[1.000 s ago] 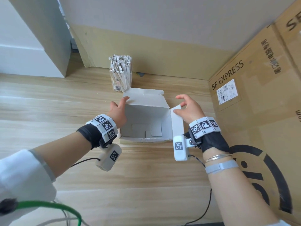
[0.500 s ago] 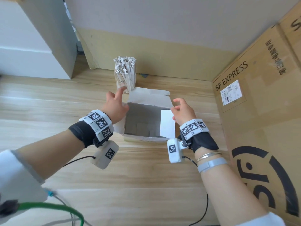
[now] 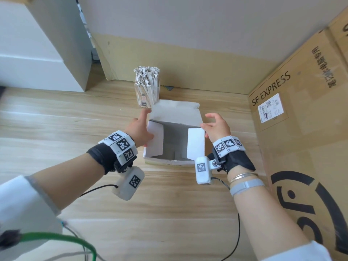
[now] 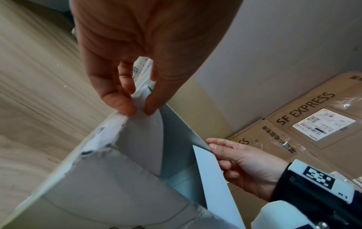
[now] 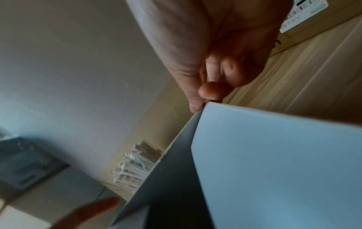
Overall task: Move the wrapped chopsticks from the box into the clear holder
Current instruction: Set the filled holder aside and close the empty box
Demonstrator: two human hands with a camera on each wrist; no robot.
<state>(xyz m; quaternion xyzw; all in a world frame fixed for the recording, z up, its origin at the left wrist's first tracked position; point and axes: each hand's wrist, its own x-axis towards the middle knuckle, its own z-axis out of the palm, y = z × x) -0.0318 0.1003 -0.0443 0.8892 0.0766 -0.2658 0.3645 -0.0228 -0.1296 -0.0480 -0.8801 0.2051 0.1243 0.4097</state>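
**Both side flaps are folding in over the box**

Since the earlier pictures, the two side flaps of the white box [image 3: 170,162] are leaning further inward over the opening, and the right hand is sitting closer to the box than one second ago.

The left hand [image 3: 140,129] is pinching the left side flap [image 3: 155,141] between thumb and forefinger; the left wrist view is showing this grip clearly at the flap's torn upper edge. One finger of this hand is pointing forward, towards the holder. The right hand [image 3: 216,126] is gripping the top corner of the right side flap [image 3: 195,143] between thumb and fingertips, with the other fingers curled loosely above it. So there are two hands, each one holding one flap.

The box is standing on the wooden worktop [image 3: 169,213], and its third flap, the rear one [image 3: 176,113], is standing up behind the opening. The part of the inside that is showing is only grey cardboard.

The wrapped chopsticks [image 3: 147,85] are standing upright as one dense bundle in the one clear holder [image 3: 145,102], just behind the box's left rear corner. I cannot count the single pairs.

One large brown carton [image 3: 301,138] marked "SF EXPRESS" is standing at the right side.
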